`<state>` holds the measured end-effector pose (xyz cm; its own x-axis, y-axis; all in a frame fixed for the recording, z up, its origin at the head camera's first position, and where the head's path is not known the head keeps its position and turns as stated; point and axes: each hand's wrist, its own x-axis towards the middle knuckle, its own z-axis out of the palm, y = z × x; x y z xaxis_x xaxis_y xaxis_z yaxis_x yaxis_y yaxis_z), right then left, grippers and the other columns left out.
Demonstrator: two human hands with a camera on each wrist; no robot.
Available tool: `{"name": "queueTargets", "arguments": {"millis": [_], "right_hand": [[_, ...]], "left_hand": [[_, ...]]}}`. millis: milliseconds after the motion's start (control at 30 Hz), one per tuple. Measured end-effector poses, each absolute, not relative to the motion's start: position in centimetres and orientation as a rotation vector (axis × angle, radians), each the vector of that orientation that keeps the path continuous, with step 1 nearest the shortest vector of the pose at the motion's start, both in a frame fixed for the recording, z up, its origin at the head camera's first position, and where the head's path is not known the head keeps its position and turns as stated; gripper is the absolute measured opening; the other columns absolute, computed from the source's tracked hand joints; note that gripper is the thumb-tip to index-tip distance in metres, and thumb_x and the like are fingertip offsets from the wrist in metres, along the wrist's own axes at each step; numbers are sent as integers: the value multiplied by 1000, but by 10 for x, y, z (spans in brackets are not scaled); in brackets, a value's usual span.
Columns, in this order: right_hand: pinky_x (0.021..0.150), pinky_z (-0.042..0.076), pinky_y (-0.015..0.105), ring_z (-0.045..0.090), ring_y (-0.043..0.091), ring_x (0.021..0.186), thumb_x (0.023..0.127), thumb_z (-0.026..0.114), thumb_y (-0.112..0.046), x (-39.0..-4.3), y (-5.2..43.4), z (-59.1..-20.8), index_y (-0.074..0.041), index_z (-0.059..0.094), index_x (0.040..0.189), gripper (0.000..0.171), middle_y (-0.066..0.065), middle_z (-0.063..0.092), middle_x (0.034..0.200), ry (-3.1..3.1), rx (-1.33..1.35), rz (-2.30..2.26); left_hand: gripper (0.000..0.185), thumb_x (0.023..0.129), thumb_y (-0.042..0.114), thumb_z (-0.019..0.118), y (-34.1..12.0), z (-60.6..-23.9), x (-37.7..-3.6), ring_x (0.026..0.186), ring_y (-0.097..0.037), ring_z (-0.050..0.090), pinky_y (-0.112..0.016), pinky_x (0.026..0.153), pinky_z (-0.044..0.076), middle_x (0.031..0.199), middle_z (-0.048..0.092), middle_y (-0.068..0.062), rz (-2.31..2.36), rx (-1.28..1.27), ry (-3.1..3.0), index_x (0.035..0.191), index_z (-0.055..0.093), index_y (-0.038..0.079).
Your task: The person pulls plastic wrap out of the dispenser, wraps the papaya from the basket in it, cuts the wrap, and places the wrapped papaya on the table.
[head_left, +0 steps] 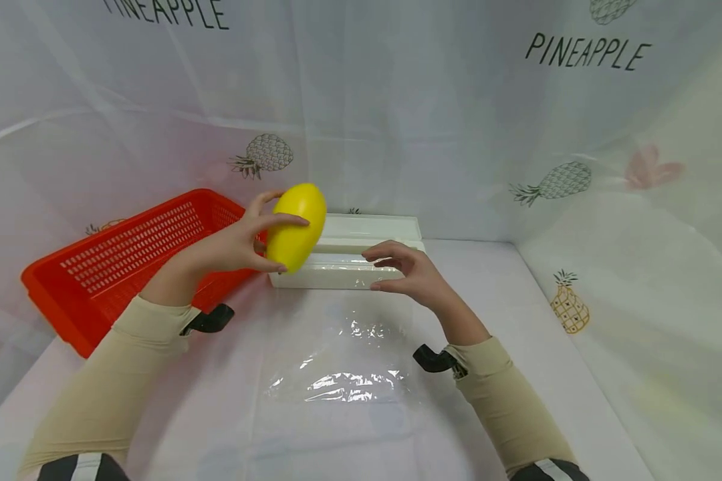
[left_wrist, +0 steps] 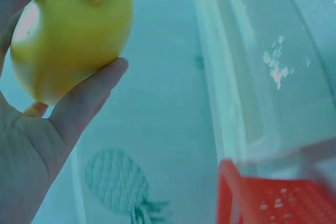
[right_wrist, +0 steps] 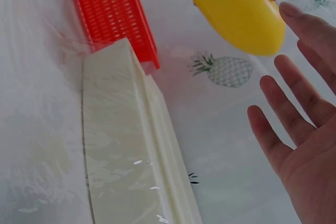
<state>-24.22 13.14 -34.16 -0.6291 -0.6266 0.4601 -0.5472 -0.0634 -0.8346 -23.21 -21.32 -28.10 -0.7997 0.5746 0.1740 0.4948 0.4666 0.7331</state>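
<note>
While the left hand [head_left: 241, 244] gripped the yellow fruit [head_left: 296, 227] aloft, the right hand [head_left: 406, 270] hovered open-fingered beside it; plastic film [head_left: 343, 374] lay spread below, wrapping apparently not begun.

Beige long sleeves [head_left: 114, 387], black wrist straps [head_left: 212, 319] w/ cams, both arms

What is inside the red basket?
The red basket shows only bare perforated walls and floor where visible. Its near right corner is hidden behind the left hand and the yellow mango.
</note>
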Motion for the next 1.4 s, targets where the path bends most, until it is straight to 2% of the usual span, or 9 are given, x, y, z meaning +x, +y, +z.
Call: {"name": "queueTargets", "arguments": {"millis": [100, 167, 433, 633, 800, 933, 1133, 1267, 1400], "right_hand": [[102, 41, 50, 51, 42, 117, 74, 76, 15, -238, 132, -341, 10, 59, 121, 50, 24, 56, 122, 2139, -1326, -1845], [103, 42, 46, 52, 37, 118, 73, 77, 15, -236, 132, -341, 9, 59, 122, 52, 21, 56, 124, 2183, -1337, -1847], [100, 45, 46, 51, 30, 122, 74, 78, 11, -225, 134, -339, 6, 54, 129, 60, 15, 51, 133, 2142, -1350, -1854], [96, 48, 40, 52, 28, 121, 77, 78, 8, -213, 141, -341, 6, 48, 136, 66, 15, 47, 138, 2128, -1321, -1765], [94, 50, 42, 51, 28, 121, 79, 76, 8, -209, 146, -344, 4, 45, 140, 68, 13, 44, 141, 2103, -1358, -1696], [94, 50, 43, 51, 28, 122, 80, 75, 8, -208, 150, -348, 5, 43, 139, 68, 15, 44, 143, 2052, -1348, -1741], [92, 51, 43, 53, 27, 122, 81, 76, 4, -206, 150, -357, 5, 41, 139, 68, 14, 45, 140, 2008, -1190, -1924], [88, 52, 41, 58, 29, 115, 81, 75, 7, -203, 146, -365, -1, 42, 142, 70, 15, 43, 141, 1991, -1015, -2042], [88, 53, 38, 59, 31, 112, 80, 73, 12, -202, 139, -374, -8, 43, 144, 73, 12, 41, 144, 2008, -819, -2097]], "left_hand": [[65, 76, 11, 85, -200, -287, -224, 134, -39, 25, -46, 86, 54, 157, -4, -1, 1188, 1051, 2554, 133, 56, 26], [66, 75, 11, 85, -191, -290, -218, 135, -38, 24, -44, 85, 54, 157, -3, -3, 1149, 1114, 2519, 132, 56, 28], [69, 76, 15, 85, -162, -299, -191, 132, -28, 33, -34, 89, 52, 158, -1, 0, 1004, 1260, 2367, 133, 55, 40], [68, 77, 13, 84, -150, -299, -179, 132, -28, 32, -30, 85, 53, 159, 2, 1, 968, 1379, 2318, 134, 56, 37], [69, 77, 10, 83, -147, -300, -174, 132, -27, 33, -30, 82, 54, 160, 5, 3, 997, 1381, 2296, 135, 57, 34], [69, 78, 8, 82, -147, -303, -176, 134, -27, 33, -32, 85, 54, 161, 11, 1, 1044, 1408, 2290, 138, 56, 29], [69, 78, 10, 82, -154, -313, -184, 129, -26, 45, -36, 87, 53, 154, 33, 0, 1242, 1249, 2349, 141, 54, 21], [64, 81, 10, 80, -157, -322, -193, 121, -27, 53, -36, 87, 53, 142, 48, -4, 1414, 1098, 2364, 139, 55, 14], [53, 86, 14, 76, -159, -332, -198, 117, -27, 56, -34, 87, 53, 136, 55, -4, 1502, 912, 2409, 136, 58, 14]]}}
